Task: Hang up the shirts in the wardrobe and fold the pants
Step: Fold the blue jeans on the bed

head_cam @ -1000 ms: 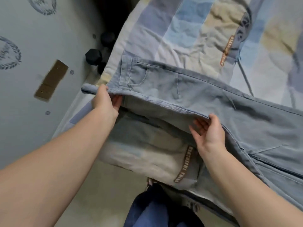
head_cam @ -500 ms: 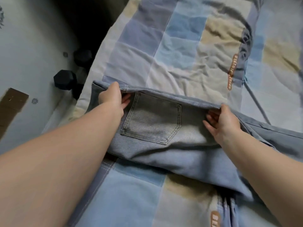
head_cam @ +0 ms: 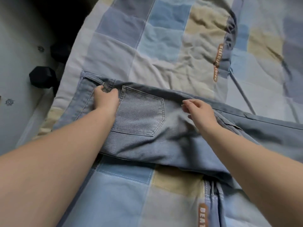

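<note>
Light blue jeans (head_cam: pixel 172 136) lie folded lengthwise across the bed, back pocket (head_cam: pixel 141 113) facing up, legs running off to the right. My left hand (head_cam: pixel 105 99) rests on the waistband at the left end, fingers curled around a belt loop. My right hand (head_cam: pixel 199 110) hovers just over the far folded edge, near the seat of the jeans. Its fingers are spread and loose, with no cloth clearly pinched between them.
The jeans lie on a patchwork quilt (head_cam: pixel 164 51) of blue, beige and white squares. Black dumbbells (head_cam: pixel 42 77) sit on the grey floor (head_cam: pixel 18 63) to the left of the bed. A thin grey rod (head_cam: pixel 242 94) lies on the quilt at the right.
The jeans went from held up to laid flat on the quilt, pocket side up. My right hand has loosened its grip on the folded edge; my left shifted onto the belt loop.
</note>
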Action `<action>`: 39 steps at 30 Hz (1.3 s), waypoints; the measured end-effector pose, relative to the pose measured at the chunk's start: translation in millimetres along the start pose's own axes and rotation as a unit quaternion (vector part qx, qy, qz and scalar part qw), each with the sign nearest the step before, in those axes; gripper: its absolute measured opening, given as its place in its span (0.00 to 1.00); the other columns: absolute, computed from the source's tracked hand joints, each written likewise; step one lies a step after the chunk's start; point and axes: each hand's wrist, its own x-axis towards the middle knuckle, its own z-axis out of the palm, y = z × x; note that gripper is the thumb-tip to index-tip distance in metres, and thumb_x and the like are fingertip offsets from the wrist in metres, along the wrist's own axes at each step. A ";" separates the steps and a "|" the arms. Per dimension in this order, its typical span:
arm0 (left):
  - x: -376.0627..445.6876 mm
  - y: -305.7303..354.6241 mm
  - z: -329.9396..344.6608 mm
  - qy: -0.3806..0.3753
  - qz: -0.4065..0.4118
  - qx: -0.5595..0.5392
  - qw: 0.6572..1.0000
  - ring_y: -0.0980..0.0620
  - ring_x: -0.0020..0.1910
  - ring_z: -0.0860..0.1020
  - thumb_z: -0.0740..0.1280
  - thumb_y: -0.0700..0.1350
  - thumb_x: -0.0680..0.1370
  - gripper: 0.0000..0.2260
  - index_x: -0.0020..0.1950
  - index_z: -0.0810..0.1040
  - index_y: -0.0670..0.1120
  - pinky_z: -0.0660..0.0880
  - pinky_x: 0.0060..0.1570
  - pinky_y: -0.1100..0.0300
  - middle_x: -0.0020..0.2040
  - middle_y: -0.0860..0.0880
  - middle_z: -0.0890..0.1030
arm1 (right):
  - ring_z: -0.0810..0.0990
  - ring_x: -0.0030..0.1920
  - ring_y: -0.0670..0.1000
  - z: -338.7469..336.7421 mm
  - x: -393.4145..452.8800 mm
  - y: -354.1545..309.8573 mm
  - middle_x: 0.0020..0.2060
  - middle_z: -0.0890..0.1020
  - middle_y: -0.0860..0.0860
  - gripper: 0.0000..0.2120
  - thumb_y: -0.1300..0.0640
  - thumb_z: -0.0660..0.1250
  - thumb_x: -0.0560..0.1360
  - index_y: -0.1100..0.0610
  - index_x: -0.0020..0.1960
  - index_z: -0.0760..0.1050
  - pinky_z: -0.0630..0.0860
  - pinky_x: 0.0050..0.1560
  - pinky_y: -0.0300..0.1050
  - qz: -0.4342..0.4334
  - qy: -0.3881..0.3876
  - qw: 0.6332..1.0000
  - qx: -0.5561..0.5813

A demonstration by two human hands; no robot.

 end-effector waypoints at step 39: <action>-592.1 -246.1 333.8 -0.373 -0.353 0.127 0.848 0.56 0.29 0.72 0.67 0.44 0.78 0.03 0.48 0.76 0.46 0.77 0.35 0.61 0.38 0.49 0.76 | 0.50 0.76 0.55 -515.8 -248.0 434.2 0.77 0.48 0.52 0.35 0.65 0.62 0.73 0.47 0.76 0.55 0.56 0.71 0.51 0.046 -0.034 0.901 -0.430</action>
